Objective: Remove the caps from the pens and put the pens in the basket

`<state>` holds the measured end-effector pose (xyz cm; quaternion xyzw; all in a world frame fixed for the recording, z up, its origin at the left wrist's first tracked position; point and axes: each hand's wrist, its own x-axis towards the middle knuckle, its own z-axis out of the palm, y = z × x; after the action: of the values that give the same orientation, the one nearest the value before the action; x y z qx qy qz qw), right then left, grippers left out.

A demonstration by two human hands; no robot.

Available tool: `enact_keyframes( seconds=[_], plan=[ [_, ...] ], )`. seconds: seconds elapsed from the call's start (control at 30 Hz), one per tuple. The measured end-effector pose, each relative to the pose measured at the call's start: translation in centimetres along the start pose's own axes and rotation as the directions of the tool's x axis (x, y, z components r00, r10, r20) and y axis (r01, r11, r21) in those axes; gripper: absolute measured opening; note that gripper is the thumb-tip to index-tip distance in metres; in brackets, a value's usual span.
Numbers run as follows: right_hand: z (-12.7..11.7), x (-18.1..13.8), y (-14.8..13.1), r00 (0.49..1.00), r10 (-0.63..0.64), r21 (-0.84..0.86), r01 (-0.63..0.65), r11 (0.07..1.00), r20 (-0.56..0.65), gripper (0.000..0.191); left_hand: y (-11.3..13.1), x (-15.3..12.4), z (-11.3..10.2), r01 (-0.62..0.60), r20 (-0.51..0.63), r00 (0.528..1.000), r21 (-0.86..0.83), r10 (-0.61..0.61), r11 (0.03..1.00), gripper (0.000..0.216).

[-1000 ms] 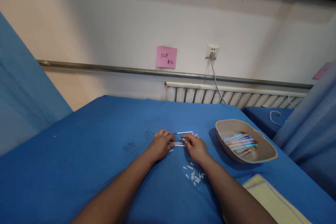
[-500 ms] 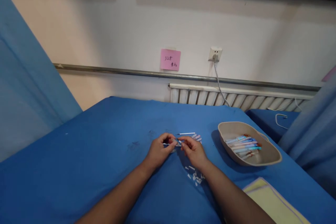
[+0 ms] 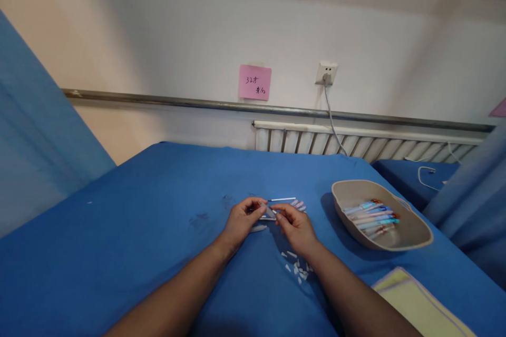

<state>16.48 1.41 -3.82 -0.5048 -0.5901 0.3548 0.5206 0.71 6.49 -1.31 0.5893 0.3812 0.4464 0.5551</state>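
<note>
Two hands meet at the middle of the blue-covered bench [image 3: 138,231] in the head view, the only view we have. Our left hand [image 3: 242,219] and our right hand [image 3: 295,226] are close together, fingertips nearly touching, and both pinch a small pale pen part [image 3: 269,212] held between them just above the cloth; it is too small for us to say more about it. Just beyond the fingers a thin white refill [image 3: 282,199] lies on the cloth, with a few small pale caps [image 3: 299,204] beside its right end. Another white piece [image 3: 259,228] rests just under the left hand. Near our right wrist lies a scatter of tiny white bits [image 3: 297,268]. Well to the right stands a beige tray [image 3: 411,234] holding finished pens [image 3: 373,216] in blue and pink. A yellow cloth [image 3: 419,305] lies at the near right corner. On the wall behind we see a pink note [image 3: 254,82] and a socket [image 3: 326,73].
</note>
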Motion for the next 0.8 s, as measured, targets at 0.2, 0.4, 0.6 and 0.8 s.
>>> enact_keyframes(
  seconds=[0.2,0.4,0.6,0.8],
  plan=[
    [-0.1,0.0,0.2,1.000,0.001,0.028,-0.001,1.000,0.008,0.026,-0.4,0.2,-0.4,0.002,0.042,0.999,-0.018,-0.001,1.000,0.024],
    [-0.6,0.1,0.4,0.999,-0.003,0.020,0.004,1.000,-0.032,0.029,-0.3,0.4,-0.7,0.061,0.001,0.998,-0.143,-0.062,0.988,0.028],
    [-0.7,0.2,0.5,1.000,-0.002,0.036,0.002,0.999,-0.014,0.028,-0.3,0.8,-1.2,0.135,-0.047,0.986,-0.361,-0.162,0.923,0.031],
    [-0.7,0.1,0.3,1.000,0.009,0.016,-0.009,1.000,0.009,0.028,-0.4,0.8,-1.2,0.164,-0.026,0.982,-0.385,-0.188,0.908,0.031]
  ],
)
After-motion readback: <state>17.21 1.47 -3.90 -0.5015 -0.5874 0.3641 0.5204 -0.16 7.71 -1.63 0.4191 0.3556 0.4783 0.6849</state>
